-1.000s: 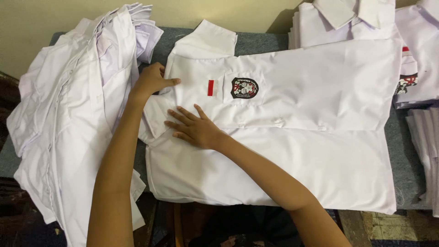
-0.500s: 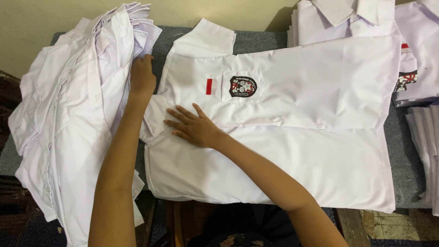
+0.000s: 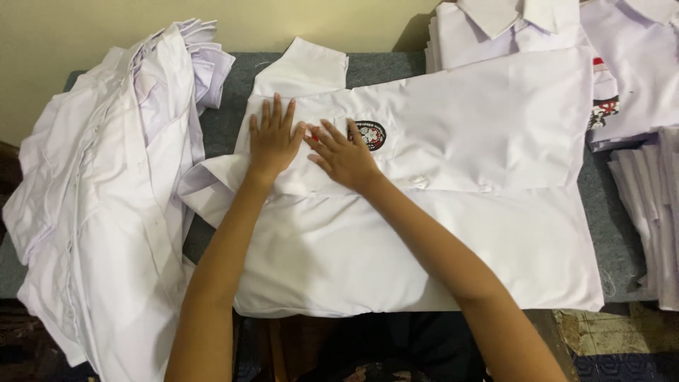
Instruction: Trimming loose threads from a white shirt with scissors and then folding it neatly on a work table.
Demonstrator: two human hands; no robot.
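A white short-sleeved shirt (image 3: 460, 177) lies spread flat on a grey-covered table (image 3: 382, 67), its collar (image 3: 300, 67) toward the far left. A round dark chest badge (image 3: 371, 134) shows near its middle. My left hand (image 3: 272, 138) lies flat, fingers apart, on the shirt just left of the badge. My right hand (image 3: 343, 155) presses flat beside it, fingers pointing left and almost touching the left hand. Neither hand grips anything.
A heap of loose white shirts (image 3: 99, 191) hangs over the table's left end. Folded white shirts (image 3: 509, 28) are stacked at the back right, and another stack (image 3: 654, 212) sits at the right edge. A pale wall runs behind.
My left hand left the heap's edge and moved right onto the shirt by the badge. My right hand slid up and right to meet it. The camera view shifted slightly.
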